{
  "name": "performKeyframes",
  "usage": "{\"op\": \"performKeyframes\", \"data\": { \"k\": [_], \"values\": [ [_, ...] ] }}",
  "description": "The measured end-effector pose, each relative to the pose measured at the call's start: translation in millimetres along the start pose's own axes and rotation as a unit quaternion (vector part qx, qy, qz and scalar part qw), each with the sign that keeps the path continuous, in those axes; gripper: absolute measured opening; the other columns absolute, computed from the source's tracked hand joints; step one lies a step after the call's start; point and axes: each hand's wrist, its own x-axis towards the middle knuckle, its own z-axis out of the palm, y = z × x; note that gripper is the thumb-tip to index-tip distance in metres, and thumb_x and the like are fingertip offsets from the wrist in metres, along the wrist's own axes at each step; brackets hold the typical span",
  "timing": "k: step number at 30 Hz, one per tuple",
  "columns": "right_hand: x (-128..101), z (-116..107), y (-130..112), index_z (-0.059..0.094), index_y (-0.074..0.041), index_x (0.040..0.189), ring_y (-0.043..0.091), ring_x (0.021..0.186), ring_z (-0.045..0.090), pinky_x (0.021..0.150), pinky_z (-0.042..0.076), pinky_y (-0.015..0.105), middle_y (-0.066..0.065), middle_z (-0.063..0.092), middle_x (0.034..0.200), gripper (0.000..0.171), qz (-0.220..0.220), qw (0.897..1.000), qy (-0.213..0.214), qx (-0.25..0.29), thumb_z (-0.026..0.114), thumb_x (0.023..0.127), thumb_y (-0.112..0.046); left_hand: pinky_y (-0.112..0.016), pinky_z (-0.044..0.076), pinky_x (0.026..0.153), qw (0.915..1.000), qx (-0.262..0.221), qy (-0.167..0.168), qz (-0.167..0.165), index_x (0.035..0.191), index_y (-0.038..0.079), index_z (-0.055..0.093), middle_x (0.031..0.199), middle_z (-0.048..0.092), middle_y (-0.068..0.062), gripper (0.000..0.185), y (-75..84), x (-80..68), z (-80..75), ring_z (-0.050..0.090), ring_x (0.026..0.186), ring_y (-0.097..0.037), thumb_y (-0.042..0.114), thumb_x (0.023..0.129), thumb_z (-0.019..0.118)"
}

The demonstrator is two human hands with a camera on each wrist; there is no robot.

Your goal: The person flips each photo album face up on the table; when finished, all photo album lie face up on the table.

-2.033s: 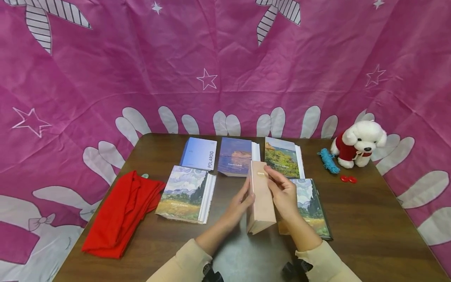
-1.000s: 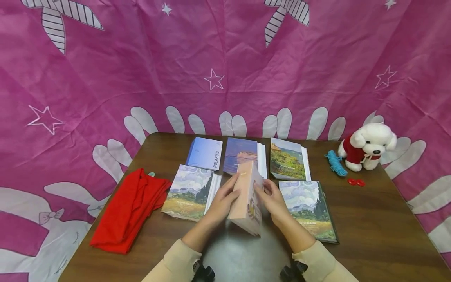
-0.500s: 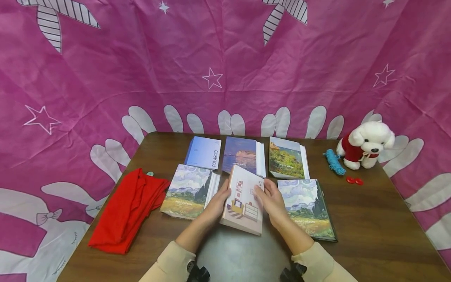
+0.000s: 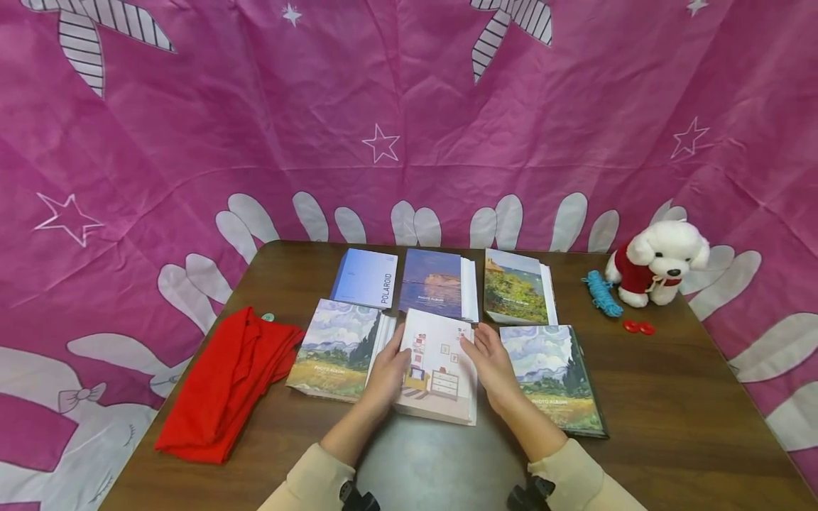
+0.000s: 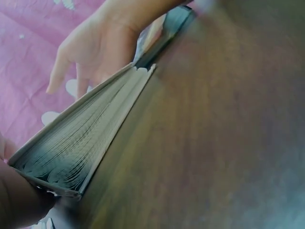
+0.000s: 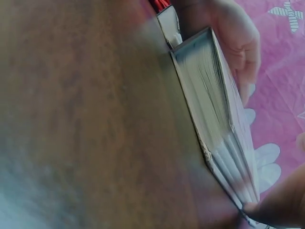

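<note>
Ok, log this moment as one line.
left hand: holds pink room-picture album | right hand: holds same | album: flat on brown table

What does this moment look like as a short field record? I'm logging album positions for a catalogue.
held item: pink album with a room drawing on its cover, lying flat on the table
left hand: holds the album's left edge
right hand: holds its right edge
front row: two painted-landscape albums, one on each side
back row: Polaroid album, dusk album, coast album
left of albums: red cloth
far right: plush dog, blue cord, red buttons
</note>
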Motion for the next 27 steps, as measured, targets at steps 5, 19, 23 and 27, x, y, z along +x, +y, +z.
{"op": "performKeyframes", "data": {
  "k": [5,19,23,27],
  "values": [
    [-0.7,-2.0,-0.3,0.014,0.004,0.159,0.039,0.152,0.019,0.122,0.021,0.048,0.026,0.020,0.163,0.076,-0.012,1.000,0.002,0.002,0.060,0.103,-0.017,-0.023,0.036,0.111,0.9942,0.092,0.014,0.053,0.160,0.006,0.025,0.164,0.028,-0.009,0.061,5.1,-1.3,-1.8,0.046,0.136,-0.013,0.016,0.105,0.050],
    [-10.5,-35.6,-20.7,0.032,-0.001,0.155,0.031,0.152,0.025,0.122,0.022,0.045,0.018,0.032,0.162,0.062,-0.103,0.988,0.011,-0.111,0.060,0.103,-0.021,-0.046,0.019,0.123,0.9679,0.190,-0.004,0.165,0.158,0.004,0.030,0.163,0.029,-0.017,0.062,26.0,10.0,13.7,0.027,0.150,-0.033,0.026,0.105,0.052],
    [-12.3,-54.5,-23.1,0.036,-0.001,0.152,0.034,0.149,0.030,0.121,0.025,0.048,0.020,0.036,0.159,0.060,-0.142,0.976,0.016,-0.163,0.062,0.102,-0.020,-0.047,0.017,0.123,0.9603,0.209,-0.017,0.185,0.157,0.002,0.033,0.163,0.029,-0.014,0.061,26.6,14.8,29.8,0.024,0.151,-0.034,0.029,0.105,0.051],
    [-10.7,-76.3,-25.2,0.039,0.002,0.151,0.042,0.143,0.036,0.117,0.030,0.056,0.026,0.041,0.154,0.060,-0.187,0.952,0.033,-0.241,0.065,0.100,-0.018,-0.048,0.018,0.123,0.9535,0.223,-0.040,0.198,0.156,0.001,0.035,0.163,0.030,-0.014,0.062,27.6,19.6,45.4,0.024,0.151,-0.035,0.033,0.105,0.050]
  ]
}}
